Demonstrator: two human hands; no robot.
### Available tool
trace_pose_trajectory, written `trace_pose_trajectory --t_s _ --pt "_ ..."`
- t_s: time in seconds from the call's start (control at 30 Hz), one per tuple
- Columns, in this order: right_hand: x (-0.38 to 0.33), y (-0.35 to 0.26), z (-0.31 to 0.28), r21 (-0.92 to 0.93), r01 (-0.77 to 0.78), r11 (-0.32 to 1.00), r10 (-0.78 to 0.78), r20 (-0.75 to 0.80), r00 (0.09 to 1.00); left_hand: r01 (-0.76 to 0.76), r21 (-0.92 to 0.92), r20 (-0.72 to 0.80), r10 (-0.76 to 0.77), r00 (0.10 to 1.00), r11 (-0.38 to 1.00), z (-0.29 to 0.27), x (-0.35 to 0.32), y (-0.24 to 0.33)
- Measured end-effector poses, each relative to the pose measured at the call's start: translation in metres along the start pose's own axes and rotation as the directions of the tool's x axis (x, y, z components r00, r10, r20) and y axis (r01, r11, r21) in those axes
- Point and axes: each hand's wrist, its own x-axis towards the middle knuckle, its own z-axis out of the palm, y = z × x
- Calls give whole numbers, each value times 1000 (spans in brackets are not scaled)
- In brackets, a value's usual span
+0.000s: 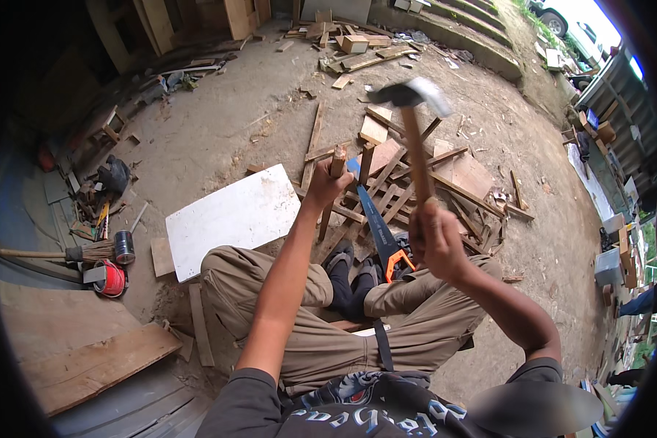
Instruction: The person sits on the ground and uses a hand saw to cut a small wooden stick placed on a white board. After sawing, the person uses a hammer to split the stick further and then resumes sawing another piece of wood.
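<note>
My right hand (436,237) is closed around the wooden handle of a hammer (417,150). The hammer is raised, its dark head up and smeared by motion. In front of me my left hand (327,187) grips a narrow wooden strip (338,161) that stands roughly upright, its top poking above the fist. Just right of that hand rises another wooden piece (366,162); whether the two are joined I cannot tell. A handsaw (376,223) with a blue blade and orange handle lies beyond my crossed legs, between my hands.
Loose wooden strips (445,175) are heaped ahead and to the right. A white board (233,219) lies to the left. Farther left are a tin can (125,247), a red container (111,279) and a broom (87,252). More scrap wood (354,45) lies near concrete steps (467,29).
</note>
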Motion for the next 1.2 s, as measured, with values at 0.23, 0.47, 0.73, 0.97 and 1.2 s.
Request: trace_pose_trajectory --t_s 0.23,0.47,0.73,0.97,1.2 --pt "-7 -46 0 168 -331 929 317 102 943 -3 11 -62 3 998 1000 -21 -7 -3" --pt "3 13 16 -51 -77 996 74 -47 996 -38 17 -31 39 999 999 -7 -2 -11" --pt "13 -52 6 158 -150 976 153 -5 988 15 55 18 -16 1000 998 -33 -15 0" --pt "6 20 5 -9 -324 946 323 54 945 6 -12 46 -5 999 1000 -20 -14 -1" --pt "18 -35 -5 319 -173 932 180 6 984 15 5 63 -15 998 1000 -32 -19 5"
